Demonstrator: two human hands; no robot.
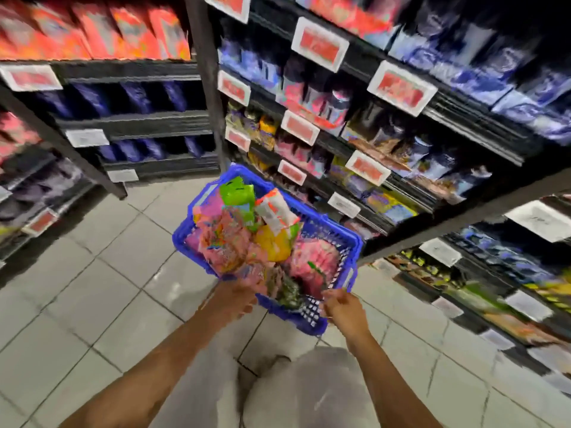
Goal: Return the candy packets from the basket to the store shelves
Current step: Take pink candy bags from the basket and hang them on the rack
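A shop aisle, tall dark shelves [401, 97] packed with rows of bright snack bags, red and white price tags [319, 44] clipped along shelf edges, pale tiled floor [102, 288], a blue shopping basket [333, 233] full of candy packets [234, 242]

Both forearms are bare and extend forward and slightly inward from the lower edge of the view. The left hand [236, 299] is positioned palm-down at the end of a straight wrist; its fingers reach forward, and motion blur prevents confirmation of the grip. The right hand [341, 305] sits level with the left hand, set apart from it. Its fingers are curled inward, with the back of the hand facing up. Both legs are visible below the forearms.
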